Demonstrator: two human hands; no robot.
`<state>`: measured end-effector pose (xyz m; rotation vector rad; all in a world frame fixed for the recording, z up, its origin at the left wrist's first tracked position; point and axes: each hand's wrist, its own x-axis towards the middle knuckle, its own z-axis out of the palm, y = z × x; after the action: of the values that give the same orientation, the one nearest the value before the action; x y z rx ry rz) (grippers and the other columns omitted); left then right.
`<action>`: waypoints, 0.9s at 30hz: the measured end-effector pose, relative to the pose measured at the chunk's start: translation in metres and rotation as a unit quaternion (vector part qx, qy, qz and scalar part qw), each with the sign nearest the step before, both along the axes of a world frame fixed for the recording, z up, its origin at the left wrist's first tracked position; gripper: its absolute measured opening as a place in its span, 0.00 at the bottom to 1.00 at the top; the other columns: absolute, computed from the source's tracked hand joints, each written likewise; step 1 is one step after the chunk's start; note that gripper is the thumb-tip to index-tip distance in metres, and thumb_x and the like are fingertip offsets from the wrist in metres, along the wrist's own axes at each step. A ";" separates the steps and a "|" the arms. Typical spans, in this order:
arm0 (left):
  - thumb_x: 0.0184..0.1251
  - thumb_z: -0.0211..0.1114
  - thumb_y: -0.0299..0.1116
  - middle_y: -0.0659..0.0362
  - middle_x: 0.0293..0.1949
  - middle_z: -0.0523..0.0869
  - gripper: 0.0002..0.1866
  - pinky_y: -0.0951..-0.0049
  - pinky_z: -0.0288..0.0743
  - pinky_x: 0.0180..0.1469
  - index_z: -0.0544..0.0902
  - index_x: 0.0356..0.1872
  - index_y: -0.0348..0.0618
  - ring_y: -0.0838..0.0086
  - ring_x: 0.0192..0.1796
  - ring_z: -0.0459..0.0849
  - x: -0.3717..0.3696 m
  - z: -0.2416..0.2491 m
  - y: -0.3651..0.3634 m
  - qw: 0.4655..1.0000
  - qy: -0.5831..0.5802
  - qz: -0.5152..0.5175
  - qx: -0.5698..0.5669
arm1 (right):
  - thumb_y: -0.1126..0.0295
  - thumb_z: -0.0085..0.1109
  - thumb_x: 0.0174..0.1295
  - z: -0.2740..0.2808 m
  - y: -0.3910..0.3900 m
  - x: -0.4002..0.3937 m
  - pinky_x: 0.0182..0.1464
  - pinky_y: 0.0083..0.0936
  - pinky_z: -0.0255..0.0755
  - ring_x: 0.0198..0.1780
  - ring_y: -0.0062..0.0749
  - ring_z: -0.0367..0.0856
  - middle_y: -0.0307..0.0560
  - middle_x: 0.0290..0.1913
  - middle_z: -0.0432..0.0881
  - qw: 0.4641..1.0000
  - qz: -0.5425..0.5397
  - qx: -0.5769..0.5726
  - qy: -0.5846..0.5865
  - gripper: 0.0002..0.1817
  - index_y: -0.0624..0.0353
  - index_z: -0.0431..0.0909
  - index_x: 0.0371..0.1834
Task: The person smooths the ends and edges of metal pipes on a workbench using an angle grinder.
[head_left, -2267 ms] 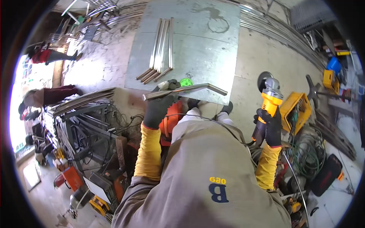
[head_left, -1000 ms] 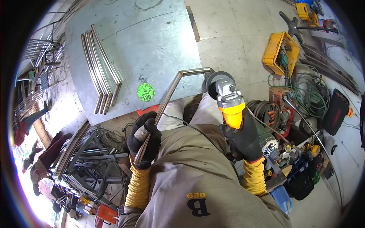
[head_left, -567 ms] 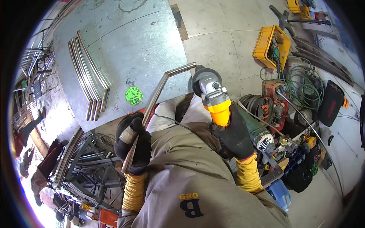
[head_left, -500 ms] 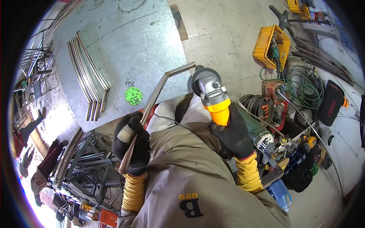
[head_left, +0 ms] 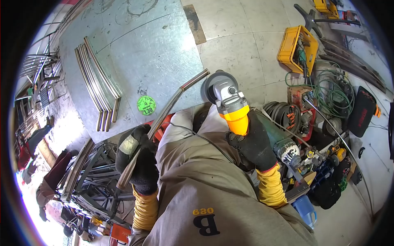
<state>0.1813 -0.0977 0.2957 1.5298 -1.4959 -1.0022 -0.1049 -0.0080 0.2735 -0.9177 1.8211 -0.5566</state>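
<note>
My left hand, in a black glove, grips a bent steel tube near its lower end. The tube slants up and to the right, and its short bent tip ends close to the grinder's disc. My right hand, also gloved in black, holds a yellow and grey angle grinder by its body. The disc faces the tube's tip; whether they touch I cannot tell. Both hands are held above my lap.
A steel sheet lies on the floor with several bent tubes and a green round sticker on it. A yellow crate, coiled hoses and tools crowd the right. A metal rack stands at left.
The tube has turned in my left hand, so its bent tip now points up and right toward the disc. The grinder has shifted slightly. The view has swung left since the oldest frame.
</note>
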 end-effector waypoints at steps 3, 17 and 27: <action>0.79 0.66 0.24 0.52 0.44 0.97 0.11 0.67 0.87 0.51 0.93 0.51 0.29 0.69 0.45 0.94 0.001 0.003 0.002 1.000 -0.017 0.003 0.024 | 0.68 0.80 0.61 0.000 -0.001 0.000 0.59 0.43 0.81 0.53 0.55 0.89 0.59 0.54 0.89 1.000 0.004 -0.004 0.008 0.34 0.62 0.77 0.70; 0.77 0.67 0.23 0.50 0.47 0.97 0.11 0.66 0.88 0.53 0.93 0.52 0.29 0.68 0.47 0.95 0.001 0.012 -0.006 0.995 -0.080 0.003 0.064 | 0.64 0.83 0.62 -0.015 -0.005 -0.002 0.52 0.47 0.83 0.51 0.62 0.90 0.62 0.49 0.89 0.999 0.009 -0.048 -0.006 0.31 0.61 0.76 0.62; 0.77 0.69 0.23 0.50 0.47 0.98 0.10 0.68 0.88 0.51 0.93 0.52 0.30 0.70 0.45 0.95 -0.001 0.011 -0.012 0.996 -0.065 0.021 0.061 | 0.70 0.82 0.62 -0.012 -0.005 -0.001 0.60 0.40 0.82 0.55 0.47 0.89 0.57 0.57 0.89 0.999 0.011 -0.030 -0.011 0.37 0.62 0.76 0.74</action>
<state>0.1799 -0.1099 0.3068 1.7363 -1.5076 -1.0008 -0.1057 -0.0134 0.2617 -0.9667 1.7811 -0.6078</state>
